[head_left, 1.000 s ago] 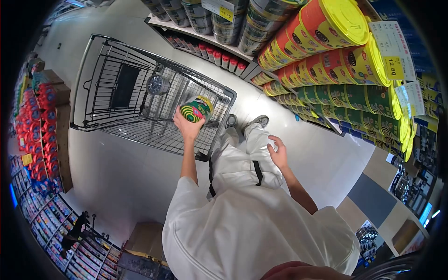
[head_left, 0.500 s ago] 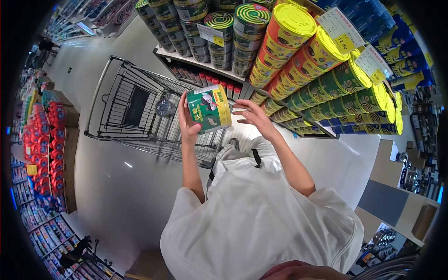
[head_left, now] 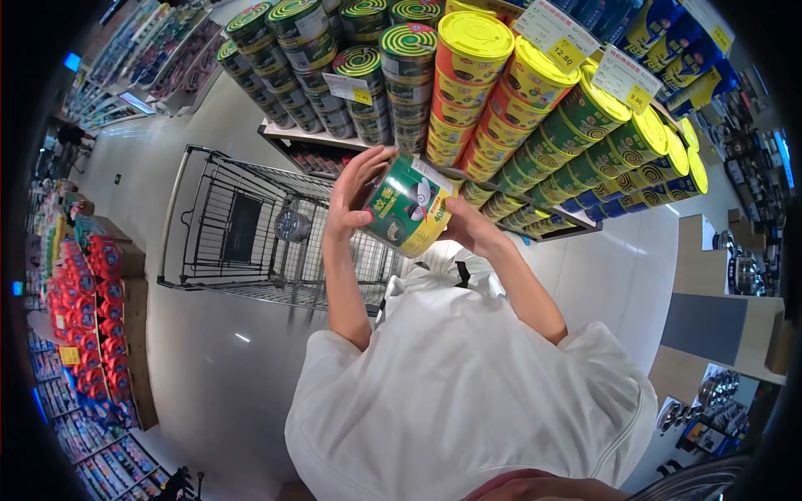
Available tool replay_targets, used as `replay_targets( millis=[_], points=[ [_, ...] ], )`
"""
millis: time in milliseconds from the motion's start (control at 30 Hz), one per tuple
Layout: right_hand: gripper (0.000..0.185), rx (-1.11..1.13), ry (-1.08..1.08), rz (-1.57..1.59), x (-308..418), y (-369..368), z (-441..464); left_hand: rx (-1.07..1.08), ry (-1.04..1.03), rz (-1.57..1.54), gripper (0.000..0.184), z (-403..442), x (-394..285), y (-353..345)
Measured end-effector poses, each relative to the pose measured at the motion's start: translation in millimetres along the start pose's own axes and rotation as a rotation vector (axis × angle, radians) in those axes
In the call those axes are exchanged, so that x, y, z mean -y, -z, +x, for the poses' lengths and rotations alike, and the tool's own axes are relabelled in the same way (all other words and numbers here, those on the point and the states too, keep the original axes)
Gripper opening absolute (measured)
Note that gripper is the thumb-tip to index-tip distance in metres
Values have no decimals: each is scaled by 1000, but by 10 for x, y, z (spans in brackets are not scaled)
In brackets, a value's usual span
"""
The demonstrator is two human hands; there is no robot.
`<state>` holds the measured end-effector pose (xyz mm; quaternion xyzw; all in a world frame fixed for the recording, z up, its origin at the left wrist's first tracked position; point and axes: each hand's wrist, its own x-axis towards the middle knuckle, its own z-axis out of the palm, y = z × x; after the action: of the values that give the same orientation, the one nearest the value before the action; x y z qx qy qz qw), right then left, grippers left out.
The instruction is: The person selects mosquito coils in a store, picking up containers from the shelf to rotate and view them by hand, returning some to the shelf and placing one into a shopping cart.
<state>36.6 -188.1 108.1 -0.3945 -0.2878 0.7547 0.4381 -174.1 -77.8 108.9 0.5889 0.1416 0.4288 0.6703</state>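
Observation:
A green and yellow tin of mosquito coils (head_left: 405, 204) is held tilted between my two hands in front of my waist. My left hand (head_left: 351, 200) wraps around its left end, thumb on the label. At the yellow end, my right hand (head_left: 469, 225) grips with its thumb on the near edge; the other fingers are mostly hidden behind the tin. The label faces me and shows a cartoon mosquito.
A shopping cart (head_left: 242, 230) stands ahead to the left, a clear plastic container (head_left: 292, 224) inside it. Stacked green tins (head_left: 359, 63) and yellow-lidded tubs (head_left: 476, 37) fill the display ahead, with price tags (head_left: 558, 37). Red bottles (head_left: 88, 305) stand far left.
My right hand has moved in from beside the tin and now grips it. The tin has turned clockwise and shifted right. The view has also shifted slightly.

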Motion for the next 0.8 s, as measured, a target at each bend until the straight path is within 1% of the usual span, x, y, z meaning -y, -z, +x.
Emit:
replay_targets(
  millis=[33,67,133,167,200,267,300,333,367,400,433,467,500,533,567,600,667,700,767,800],
  points=[
    [82,-53,15,-14,-16,-27,-7,-1,0,10,106,21,-16,-19],
    [82,-56,22,-13,-20,-53,-11,7,0,10,106,43,-28,-26],
    [83,-133,35,62,-17,-98,-16,-66,114,3,104,81,-43,-36],
    [83,-134,40,62,-22,-111,-12,-71,112,21,100,89,-22,-36],
    [84,-162,45,85,-29,-121,-6,-67,110,22,100,96,-24,-57],
    [85,-186,53,107,-22,-155,-7,-136,93,-44,99,93,-30,-132],
    [85,-196,77,89,-1,-183,-24,-178,44,19,98,75,-27,-188],
    [85,-207,99,72,15,-210,-39,-177,43,21,98,53,-7,-249],
    [85,-206,102,73,24,-233,-47,-259,16,-116,98,31,30,-306],
    [83,-180,150,114,29,-255,-53,-339,-9,-253,98,5,71,-354],
    [81,-155,198,154,24,-271,-56,-340,-31,-302,93,-30,117,-389],
    [81,-156,199,157,6,-283,-47,-338,-29,-301,93,-111,259,-369],
    [79,-138,235,162,-17,-296,-29,-373,57,-358,90,-214,463,-323],
    [77,-120,271,166,-33,-310,-14,-409,141,-416,87,-262,503,-351],
    [71,-71,304,189,-33,-332,-13,-436,129,-508,80,-300,553,-416],
    [71,-69,303,190,-46,-327,-13,-438,128,-506,80,-296,571,-446],
    [69,-75,307,179,-92,-294,6,-496,84,-616,75,-275,612,-462],
    [69,-73,307,179,-112,-274,16,-497,82,-615,75,-261,583,-466],
    [69,-111,293,141,-150,-247,17,-422,131,-480,74,-247,500,-479],
    [69,-110,292,142,-140,-261,-4,-422,131,-479,74,-244,490,-485]
  ],
)
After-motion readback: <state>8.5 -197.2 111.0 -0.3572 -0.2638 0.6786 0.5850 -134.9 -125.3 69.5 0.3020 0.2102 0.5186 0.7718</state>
